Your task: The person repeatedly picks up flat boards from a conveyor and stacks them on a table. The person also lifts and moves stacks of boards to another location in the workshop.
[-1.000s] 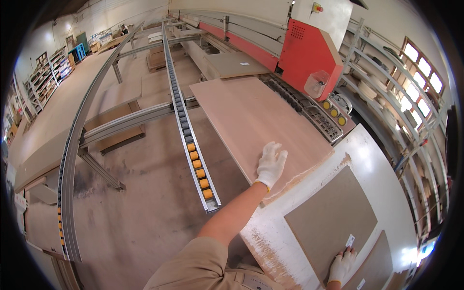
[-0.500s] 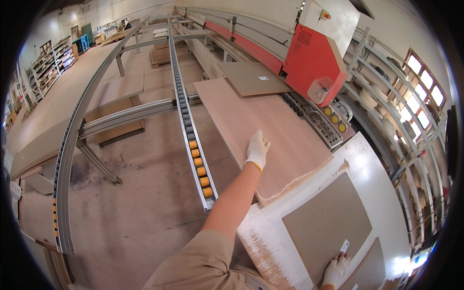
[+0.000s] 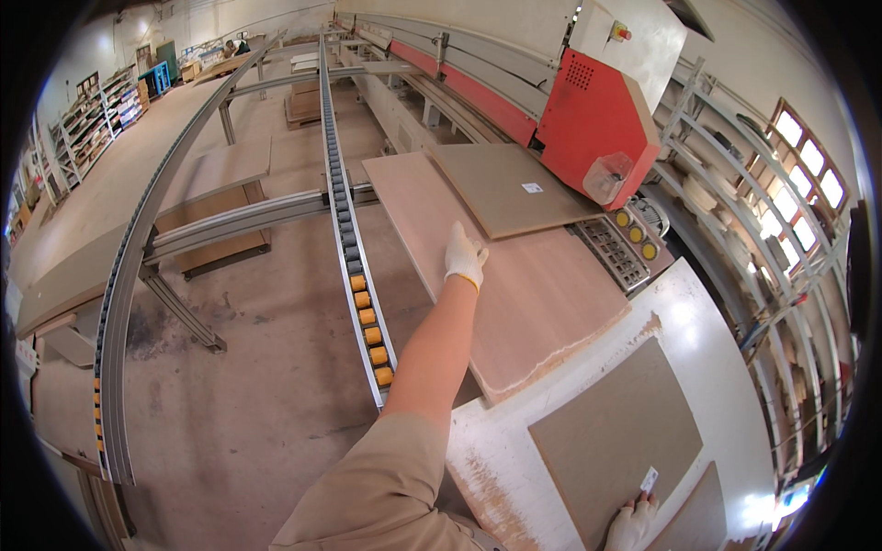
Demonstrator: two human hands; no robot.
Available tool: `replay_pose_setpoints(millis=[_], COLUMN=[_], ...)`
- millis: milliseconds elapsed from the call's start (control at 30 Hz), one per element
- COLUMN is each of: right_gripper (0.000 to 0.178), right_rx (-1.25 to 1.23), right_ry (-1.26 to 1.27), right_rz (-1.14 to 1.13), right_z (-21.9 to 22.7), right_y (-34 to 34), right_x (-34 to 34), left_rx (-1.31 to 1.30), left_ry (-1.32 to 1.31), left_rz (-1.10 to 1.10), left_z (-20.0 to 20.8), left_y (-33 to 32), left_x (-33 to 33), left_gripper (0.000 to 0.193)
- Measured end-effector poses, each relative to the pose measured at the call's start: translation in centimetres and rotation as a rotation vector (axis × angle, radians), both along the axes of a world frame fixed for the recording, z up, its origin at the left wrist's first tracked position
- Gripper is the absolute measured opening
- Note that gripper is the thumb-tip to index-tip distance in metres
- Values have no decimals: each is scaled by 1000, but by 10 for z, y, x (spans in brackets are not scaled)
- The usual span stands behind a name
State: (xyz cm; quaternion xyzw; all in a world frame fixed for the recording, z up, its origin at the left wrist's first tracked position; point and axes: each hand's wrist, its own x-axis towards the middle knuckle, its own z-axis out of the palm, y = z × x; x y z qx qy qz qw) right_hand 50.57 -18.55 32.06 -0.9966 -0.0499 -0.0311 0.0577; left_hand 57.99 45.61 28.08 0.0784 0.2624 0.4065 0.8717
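My left hand (image 3: 466, 253), in a white glove with a yellow cuff, hovers over a wide reddish-brown board (image 3: 542, 298). Its fingers are apart and hold nothing. Just beyond it to the right is a corner of a grey-brown panel (image 3: 491, 197), which bears a small white label (image 3: 532, 187) and lies partly on the board. At lower right my gloved right hand (image 3: 630, 525) rests with its fingers on a second grey-brown panel (image 3: 616, 436), touching or close to its white label (image 3: 649, 479). The lower part of that hand is cut off by the frame.
A red machine housing (image 3: 597, 129) with round yellow buttons below stands beyond the board. A white worktable (image 3: 726, 367) carries the near panel and another panel (image 3: 694, 514). Roller rails (image 3: 344, 230) run along the left; metal racks (image 3: 735, 174) stand at right.
The labelled panel by the machine has slid toward me and to the right, covering more of the board. My left hand has moved forward and left; my right hand stays by the near label.
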Motion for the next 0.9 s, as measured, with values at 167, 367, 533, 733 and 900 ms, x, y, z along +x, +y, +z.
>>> replay_pose_setpoints(millis=[167, 367, 533, 733, 900], right_gripper=[56, 55, 51, 53, 50], right_rx=[20, 29, 75, 936, 1742], right_ry=[-3, 14, -82, -40, 506], right_rz=[19, 24, 29, 244, -48], right_z=[1, 0, -13, -39, -24], right_y=[2, -2, 6, 115, 209], right_x=[0, 0, 14, 84, 115], left_rx=[170, 285, 385, 480, 444], left_ry=[226, 487, 418, 365, 253], left_rz=[-60, -217, -363, -616, -757], left_z=[1, -19, -16, 8, 12], left_y=[5, 0, -50, -149, -238], left_x=[15, 52, 43, 31, 10], left_gripper=[76, 71, 58, 53, 44])
